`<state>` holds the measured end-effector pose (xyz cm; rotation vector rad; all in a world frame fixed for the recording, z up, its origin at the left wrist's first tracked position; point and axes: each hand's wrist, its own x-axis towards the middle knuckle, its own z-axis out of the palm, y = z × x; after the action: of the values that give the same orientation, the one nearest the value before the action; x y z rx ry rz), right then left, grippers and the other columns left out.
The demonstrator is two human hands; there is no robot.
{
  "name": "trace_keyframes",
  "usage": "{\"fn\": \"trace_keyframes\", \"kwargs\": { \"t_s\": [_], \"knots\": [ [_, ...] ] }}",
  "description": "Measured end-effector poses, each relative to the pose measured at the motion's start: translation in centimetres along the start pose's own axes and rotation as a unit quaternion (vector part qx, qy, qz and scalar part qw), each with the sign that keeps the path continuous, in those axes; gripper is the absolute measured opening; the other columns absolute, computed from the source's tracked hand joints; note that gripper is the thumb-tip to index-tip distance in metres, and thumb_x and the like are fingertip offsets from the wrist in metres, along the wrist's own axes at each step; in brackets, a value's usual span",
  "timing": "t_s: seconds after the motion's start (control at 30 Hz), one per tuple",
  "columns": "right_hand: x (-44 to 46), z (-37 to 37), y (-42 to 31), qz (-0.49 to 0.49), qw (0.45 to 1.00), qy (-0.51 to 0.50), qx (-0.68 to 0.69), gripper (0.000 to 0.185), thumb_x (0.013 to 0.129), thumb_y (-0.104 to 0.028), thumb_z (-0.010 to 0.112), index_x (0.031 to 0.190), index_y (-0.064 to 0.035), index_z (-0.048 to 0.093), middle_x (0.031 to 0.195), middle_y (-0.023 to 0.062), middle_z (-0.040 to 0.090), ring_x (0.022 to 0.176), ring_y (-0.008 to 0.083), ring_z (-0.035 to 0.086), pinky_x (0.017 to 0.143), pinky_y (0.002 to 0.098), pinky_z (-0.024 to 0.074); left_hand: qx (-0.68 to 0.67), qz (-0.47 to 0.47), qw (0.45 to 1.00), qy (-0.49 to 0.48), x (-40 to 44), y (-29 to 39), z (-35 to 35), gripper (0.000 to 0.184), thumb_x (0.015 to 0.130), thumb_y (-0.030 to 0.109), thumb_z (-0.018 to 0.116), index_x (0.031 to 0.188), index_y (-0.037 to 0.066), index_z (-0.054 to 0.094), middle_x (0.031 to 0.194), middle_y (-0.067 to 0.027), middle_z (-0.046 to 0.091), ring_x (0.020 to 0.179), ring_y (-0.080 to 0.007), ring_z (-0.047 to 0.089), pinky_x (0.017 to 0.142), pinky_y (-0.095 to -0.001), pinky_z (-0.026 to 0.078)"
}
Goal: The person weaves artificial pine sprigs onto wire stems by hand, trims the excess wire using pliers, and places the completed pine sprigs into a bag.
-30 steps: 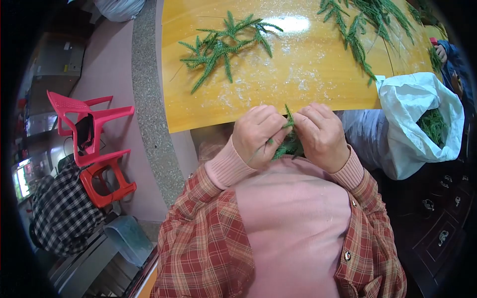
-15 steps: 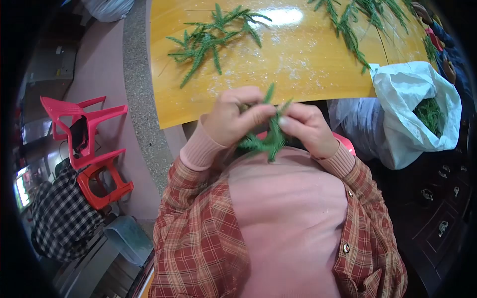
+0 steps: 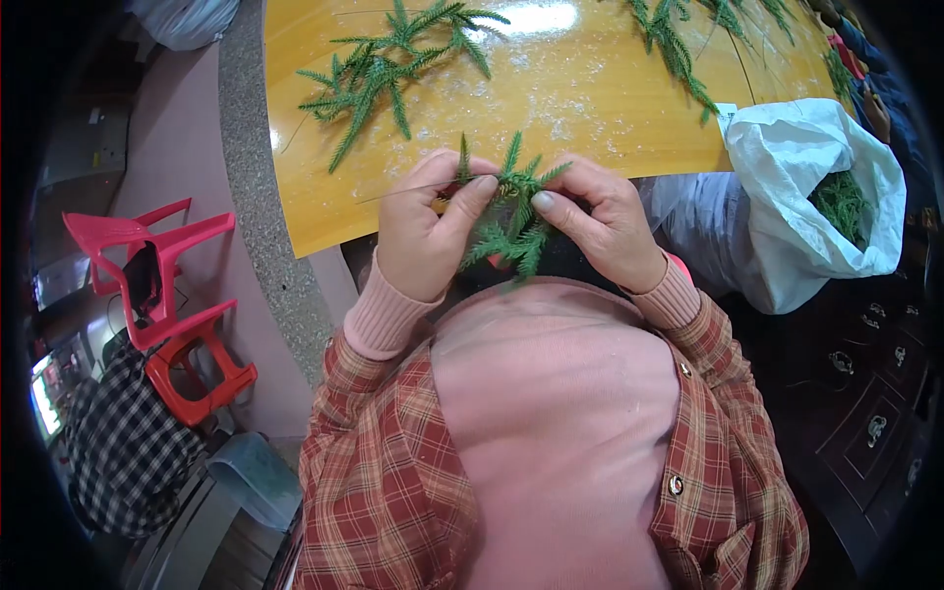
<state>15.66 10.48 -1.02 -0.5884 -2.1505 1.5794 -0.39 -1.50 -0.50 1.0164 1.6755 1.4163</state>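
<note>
Between my hands, just off the table's near edge, is a green artificial-looking conifer sprig (image 3: 526, 241) with several short needled tips. My left hand (image 3: 430, 221) pinches its left side between thumb and fingers, where a thin wire-like stem sticks out leftward. On the other side, my right hand (image 3: 603, 224) grips the sprig between thumb and forefinger. Both hands are closed on it. Beyond them, a larger branched green sprig (image 3: 379, 74) lies on the yellow table (image 3: 560, 128).
More green sprigs (image 3: 674, 49) lie at the table's far right. A white woven sack (image 3: 787, 147) of greenery stands right of the table. Pink stool (image 3: 177, 265) and red stool (image 3: 202, 369) are at left. Another person's hand (image 3: 875, 113) shows at far right.
My hands have shifted slightly left and spread a little apart, and the sprig between them shows more clearly, its tips fanned out. The whole view has shifted a little.
</note>
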Motion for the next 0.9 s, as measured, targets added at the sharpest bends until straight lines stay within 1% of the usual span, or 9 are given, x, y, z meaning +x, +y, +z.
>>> {"fn": "trace_keyframes", "kwargs": {
  "t_s": [0.1,0.2,0.27,0.33,0.43,0.57,0.73,0.83,0.9],
  "knots": [
    [0.0,0.5,-0.2,0.063,0.985,-0.013,0.16,0.013,0.087,-0.01,0.061,0.088,0.0029,0.064,0.075,0.005,0.057,0.064,0.0107,0.054,0.058,0.027,0.0433,-0.012,-0.05,0.999,-0.018,-0.1,-0.1,-0.4,0.02,0.088,0.009,0.061,0.106,0.0,0.06,0.094,-0.0061,0.06,0.083,-0.0139,0.058,0.074,-0.0259,0.045],
    [0.9,0.4,0.5,0.101,0.983,0.022,0.15,0.016,0.086,-0.013,0.062,0.086,0.003,0.064,0.072,0.0034,0.056,0.065,0.0089,0.054,0.057,0.0272,0.0439,-0.166,-0.012,0.985,0.038,0.2,0.8,0.0,0.032,0.088,0.008,0.06,0.118,-0.001,0.052,0.106,-0.0075,0.057,0.094,-0.0147,0.056,0.081,-0.0266,0.045],
    [2.6,-0.4,0.9,0.105,0.987,0.052,0.114,0.021,0.085,-0.017,0.063,0.087,0.0037,0.066,0.074,0.006,0.061,0.065,0.0109,0.058,0.058,0.0266,0.0457,-0.125,0.046,0.973,0.19,0.8,0.0,-0.4,0.033,0.09,0.009,0.057,0.122,0.002,0.05,0.114,-0.0072,0.055,0.102,-0.0146,0.054,0.083,-0.0269,0.046],
    [5.2,-1.1,0.7,0.082,0.99,0.087,0.071,0.023,0.086,-0.018,0.063,0.088,0.0044,0.066,0.077,0.0077,0.063,0.066,0.0121,0.06,0.059,0.0263,0.0465,-0.083,0.173,0.938,0.287,0.9,-0.1,-1.3,0.033,0.091,0.006,0.056,0.122,0.001,0.049,0.115,-0.0094,0.055,0.105,-0.0179,0.053,0.087,-0.0315,0.046],
    [9.2,-1.0,0.3,0.075,0.99,0.092,0.082,0.026,0.086,-0.019,0.062,0.095,0.0052,0.065,0.085,0.0095,0.066,0.067,0.0133,0.062,0.059,0.0259,0.0489,-0.035,0.195,0.925,0.324,0.2,0.6,-1.7,0.031,0.091,0.004,0.054,0.121,-0.001,0.048,0.115,-0.0104,0.055,0.108,-0.0194,0.052,0.086,-0.0321,0.046],
    [11.7,0.2,0.4,0.069,0.944,0.085,0.31,0.033,0.085,-0.019,0.063,0.108,0.0052,0.061,0.089,0.0089,0.066,0.069,0.0128,0.064,0.058,0.0257,0.0535,-0.047,0.164,0.942,0.289,-0.4,-0.1,-0.8,0.028,0.09,0.004,0.056,0.117,-0.001,0.05,0.111,-0.0108,0.056,0.102,-0.0183,0.053,0.081,-0.0296,0.047],
    [9.3,-4.6,2.4,0.03,0.988,0.154,0.008,0.033,0.085,-0.012,0.06,0.115,0.0013,0.058,0.1,0.0093,0.065,0.079,0.0116,0.063,0.067,0.0249,0.0533,-0.047,0.147,0.957,0.245,-0.6,-0.9,-1.2,0.024,0.09,0.004,0.057,0.113,-0.001,0.053,0.105,-0.0096,0.057,0.092,-0.0152,0.055,0.075,-0.0264,0.047],
    [9.3,-8.8,4.0,-0.044,0.939,0.282,-0.193,0.024,0.08,-0.016,0.064,0.101,-0.0052,0.065,0.095,0.0117,0.065,0.075,0.0208,0.065,0.069,0.0337,0.0522,-0.065,0.133,0.961,0.235,-0.5,-0.8,-1.1,0.022,0.09,0.003,0.058,0.111,0.0,0.053,0.104,-0.0084,0.057,0.088,-0.0137,0.055,0.073,-0.0255,0.047],
    [10.6,-11.1,4.7,-0.062,0.887,0.288,-0.355,0.024,0.081,-0.016,0.064,0.103,-0.0064,0.064,0.095,0.0108,0.064,0.076,0.0232,0.065,0.069,0.0345,0.0529,-0.087,0.127,0.963,0.221,-0.5,-0.9,-0.6,0.022,0.088,0.001,0.06,0.109,0.001,0.053,0.105,-0.0065,0.055,0.084,-0.0114,0.056,0.072,-0.0238,0.047]
  ]
}}
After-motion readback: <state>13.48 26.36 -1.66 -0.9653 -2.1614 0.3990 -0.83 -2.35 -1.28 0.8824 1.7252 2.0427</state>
